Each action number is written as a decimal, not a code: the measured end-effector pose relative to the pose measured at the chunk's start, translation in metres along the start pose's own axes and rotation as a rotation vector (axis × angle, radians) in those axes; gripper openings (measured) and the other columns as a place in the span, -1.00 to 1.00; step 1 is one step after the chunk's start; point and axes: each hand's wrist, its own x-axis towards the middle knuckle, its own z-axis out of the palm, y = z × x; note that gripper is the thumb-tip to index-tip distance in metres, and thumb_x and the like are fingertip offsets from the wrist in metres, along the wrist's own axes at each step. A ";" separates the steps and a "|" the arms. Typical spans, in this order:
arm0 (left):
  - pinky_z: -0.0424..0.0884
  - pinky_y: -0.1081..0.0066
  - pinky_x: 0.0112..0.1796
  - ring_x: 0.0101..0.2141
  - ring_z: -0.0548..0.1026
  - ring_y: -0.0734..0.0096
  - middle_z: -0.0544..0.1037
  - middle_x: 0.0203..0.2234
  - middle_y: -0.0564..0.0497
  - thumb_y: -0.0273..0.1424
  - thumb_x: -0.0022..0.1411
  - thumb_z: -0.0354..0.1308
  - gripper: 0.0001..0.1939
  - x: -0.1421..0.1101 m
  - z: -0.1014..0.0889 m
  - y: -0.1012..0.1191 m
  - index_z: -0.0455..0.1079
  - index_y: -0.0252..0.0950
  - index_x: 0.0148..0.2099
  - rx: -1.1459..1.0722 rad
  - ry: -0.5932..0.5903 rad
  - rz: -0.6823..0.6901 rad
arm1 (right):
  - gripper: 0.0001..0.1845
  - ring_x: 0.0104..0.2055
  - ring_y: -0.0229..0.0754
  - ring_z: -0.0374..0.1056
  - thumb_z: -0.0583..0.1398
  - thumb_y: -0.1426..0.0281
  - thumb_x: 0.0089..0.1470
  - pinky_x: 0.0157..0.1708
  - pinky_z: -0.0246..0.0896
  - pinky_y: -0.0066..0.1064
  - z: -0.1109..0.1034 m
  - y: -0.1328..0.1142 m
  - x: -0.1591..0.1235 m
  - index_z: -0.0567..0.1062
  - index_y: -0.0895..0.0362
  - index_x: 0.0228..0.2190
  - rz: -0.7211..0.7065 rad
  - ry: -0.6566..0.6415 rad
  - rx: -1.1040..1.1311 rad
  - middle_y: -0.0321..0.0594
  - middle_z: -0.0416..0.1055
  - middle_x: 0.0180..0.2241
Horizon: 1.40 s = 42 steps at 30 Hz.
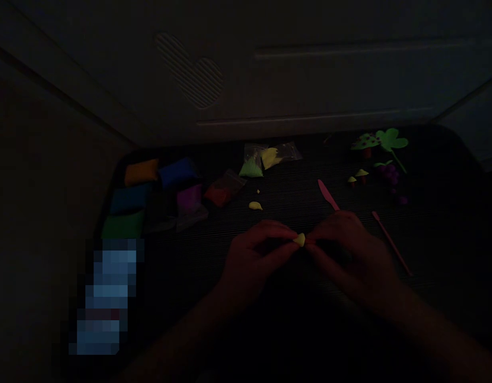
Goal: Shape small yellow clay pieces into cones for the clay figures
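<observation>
A small cone-shaped piece of yellow clay (300, 240) sits between my two hands, above the dark table. My left hand (256, 252) pinches it from the left between thumb and fingertips. From the other side, my right hand (351, 255) closes its thumb and fingers at the clay's right edge. A reddish bit shows there, but I cannot tell whether it is clay or a fingertip. Beyond the hands lie a yellow clay lump (255, 206) and a tiny yellow crumb (258, 191). A pink plastic knife (327, 194) rests just behind my right hand.
Bags of coloured clay lie left, including orange (141, 172), blue (177, 173) and red (224, 189). A yellow clay bag (270, 158) is farther back. Right are a pink stick tool (391, 242), small mushrooms (361, 176), purple grapes (389, 174) and a green flower (391, 140). A blurred bright patch (110, 292) is front left.
</observation>
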 end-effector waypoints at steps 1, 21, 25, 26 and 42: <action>0.46 0.42 -0.21 -0.28 0.53 0.40 0.59 -0.36 0.05 -0.45 0.03 0.28 -0.92 0.000 0.000 0.000 0.52 -0.20 -0.35 0.003 0.001 0.000 | -0.90 -0.33 -0.21 0.42 0.20 0.46 0.05 -0.18 0.23 -0.22 0.000 0.000 0.000 0.42 0.05 -0.33 0.002 -0.002 0.001 -0.30 0.51 -0.38; 0.44 0.49 -0.24 -0.32 0.52 0.47 0.58 -0.39 0.09 -0.47 0.01 0.29 -0.92 0.001 0.000 0.001 0.52 -0.20 -0.36 0.036 0.046 -0.008 | -0.88 -0.29 -0.20 0.41 0.22 0.44 0.05 -0.13 0.18 -0.18 0.000 0.001 -0.002 0.41 0.07 -0.30 -0.008 -0.003 -0.089 -0.28 0.50 -0.35; 0.44 0.49 -0.27 -0.33 0.52 0.47 0.58 -0.39 0.08 -0.45 0.03 0.28 -0.93 0.000 0.000 0.001 0.52 -0.21 -0.36 0.040 0.047 -0.028 | -0.83 -0.29 -0.20 0.39 0.24 0.42 0.04 -0.15 0.17 -0.18 0.000 0.002 -0.003 0.41 0.09 -0.26 -0.033 0.014 -0.122 -0.26 0.50 -0.34; 0.44 0.49 -0.27 -0.33 0.52 0.47 0.58 -0.38 0.08 -0.44 0.03 0.28 -0.93 0.000 0.000 0.001 0.52 -0.22 -0.35 0.042 0.045 -0.031 | -0.81 -0.28 -0.20 0.39 0.24 0.42 0.03 -0.15 0.17 -0.18 0.000 0.003 -0.004 0.41 0.09 -0.25 -0.041 0.026 -0.138 -0.26 0.50 -0.34; 0.42 0.51 -0.24 -0.33 0.51 0.51 0.57 -0.38 0.09 -0.46 0.06 0.26 -0.93 0.000 -0.002 0.001 0.51 -0.23 -0.32 0.267 0.012 0.107 | -0.79 -0.28 -0.20 0.39 0.27 0.47 -0.01 -0.17 0.13 -0.16 0.000 0.003 -0.003 0.43 0.09 -0.27 -0.154 0.064 -0.271 -0.23 0.51 -0.32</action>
